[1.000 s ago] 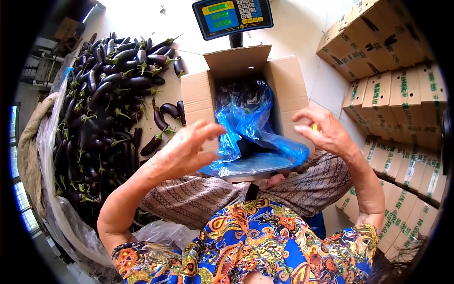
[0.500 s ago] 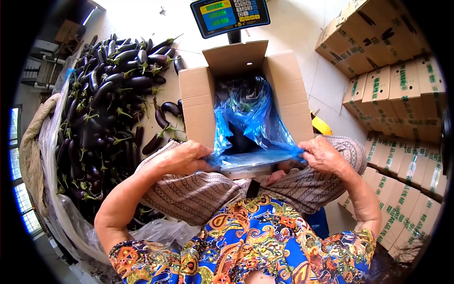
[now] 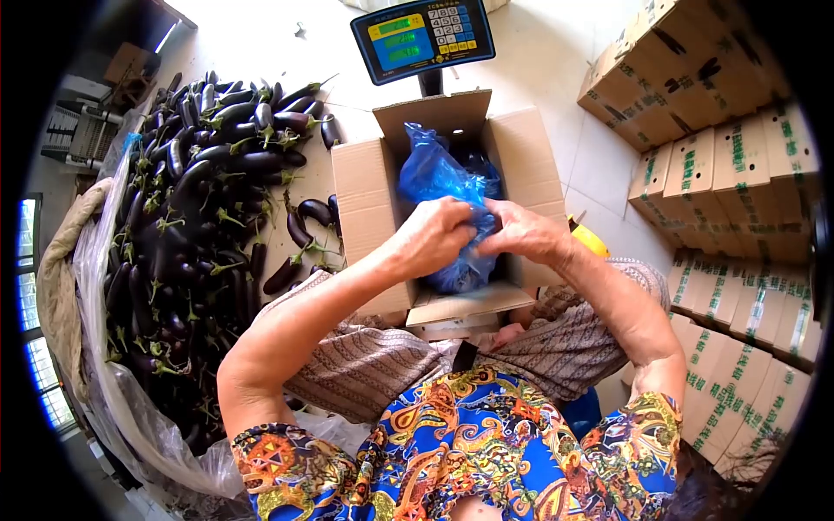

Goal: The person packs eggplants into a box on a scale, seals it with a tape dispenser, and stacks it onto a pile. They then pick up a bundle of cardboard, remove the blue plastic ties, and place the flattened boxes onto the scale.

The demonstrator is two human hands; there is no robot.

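Observation:
A blue plastic bag [image 3: 439,178] lies bunched inside an open cardboard box [image 3: 365,178] between my knees, its gathered end pointing to the far side. My left hand [image 3: 434,233] is closed on the plastic near the middle of the box. Close beside it on the right, my right hand [image 3: 526,233] grips the same bunched plastic between thumb and fingers. Dark shapes show through the film and at the bag's far right side. What lies under my hands is hidden.
A big heap of eggplants [image 3: 195,226] spreads on the left beside clear plastic sheeting [image 3: 104,286]. Beyond the box stands a scale display [image 3: 423,39]. Stacked cartons [image 3: 738,182] with green print rise on the right. A yellow object [image 3: 591,240] lies by the box's right side.
Both hands have moved inward and away from the box's near corners to its middle. The bag's mouth, spread wide before, is now drawn together and bunched.

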